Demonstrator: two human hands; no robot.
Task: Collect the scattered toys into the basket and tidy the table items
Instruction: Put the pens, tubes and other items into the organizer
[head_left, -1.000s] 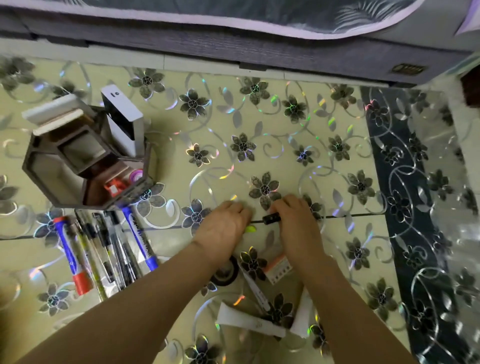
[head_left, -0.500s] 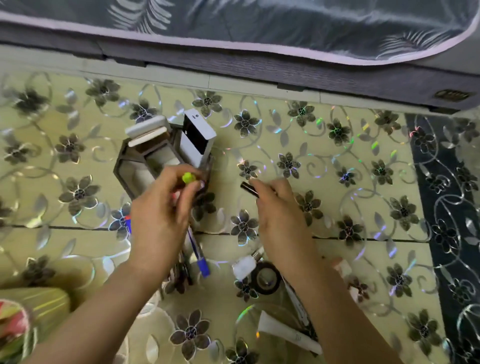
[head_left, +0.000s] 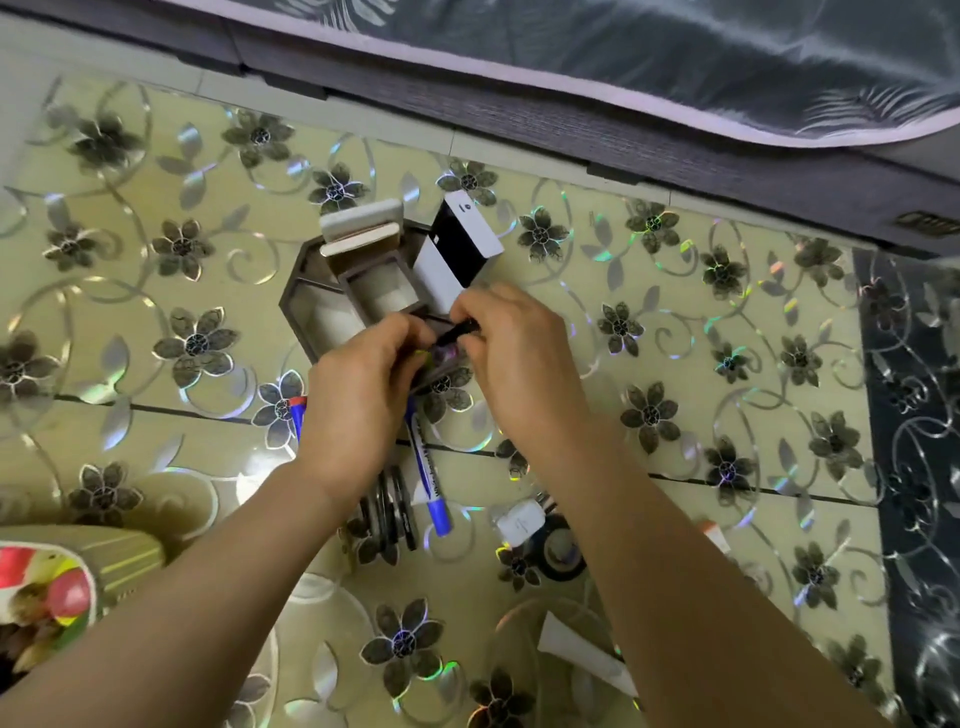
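Observation:
A dark hexagonal desk organiser (head_left: 297, 306) stands on the flowered floor covering, with a white and black box (head_left: 457, 249) upright in it. Both my hands hover over its near right compartment. My left hand (head_left: 363, 384) pinches a small yellow-green item (head_left: 422, 355). My right hand (head_left: 514, 358) holds a short black stick-like item (head_left: 457, 330) between its fingertips, right above the organiser. A basket (head_left: 130, 556) with colourful toys (head_left: 47, 587) shows at the lower left edge.
Several pens and a blue marker (head_left: 428, 478) lie below the organiser. A white charger plug (head_left: 519, 522), a black tape roll (head_left: 563, 553) and a white tube (head_left: 582, 657) lie nearer to me. A bed frame (head_left: 675, 156) runs across the top.
Both hands rose from the floor with the small items and moved together over the organiser. The view has shifted, so the basket now shows at the lower left.

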